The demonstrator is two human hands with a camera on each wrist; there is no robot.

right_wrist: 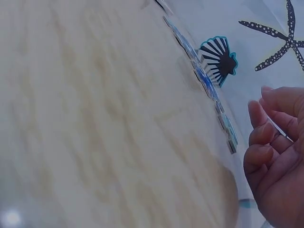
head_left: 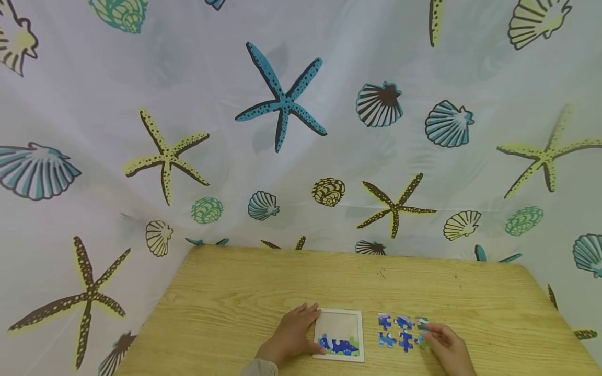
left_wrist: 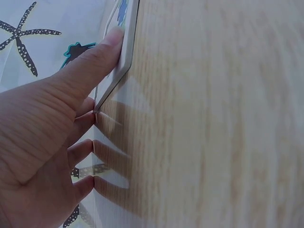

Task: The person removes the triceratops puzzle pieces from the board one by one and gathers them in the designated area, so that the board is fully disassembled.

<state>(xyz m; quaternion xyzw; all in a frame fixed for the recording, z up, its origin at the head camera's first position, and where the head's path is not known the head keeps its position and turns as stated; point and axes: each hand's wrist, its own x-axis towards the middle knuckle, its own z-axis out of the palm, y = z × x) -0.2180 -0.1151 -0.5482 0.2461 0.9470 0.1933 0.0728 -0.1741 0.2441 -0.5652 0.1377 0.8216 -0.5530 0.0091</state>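
Note:
A white-framed puzzle tray [head_left: 361,334] lies on the table, with blue and green jigsaw pieces [head_left: 345,347] fitted along its near side. My left hand [head_left: 293,333] rests at the tray's left edge. Its thumb [left_wrist: 97,57] presses on the near left corner, while the other fingers stretch out spread against the tabletop. To the right of the tray, several loose jigsaw pieces [head_left: 386,339] lie in two rows. My right hand [head_left: 447,345] is over the right end of these rows, fingers loosely bent, partly covering the end pieces. Nothing shows between its fingertips in the right wrist view.
The wood-grain table [head_left: 226,303] extends beyond and to both sides of the tray. A white curtain [head_left: 226,94] printed with starfish and shells hangs behind the table and at its sides.

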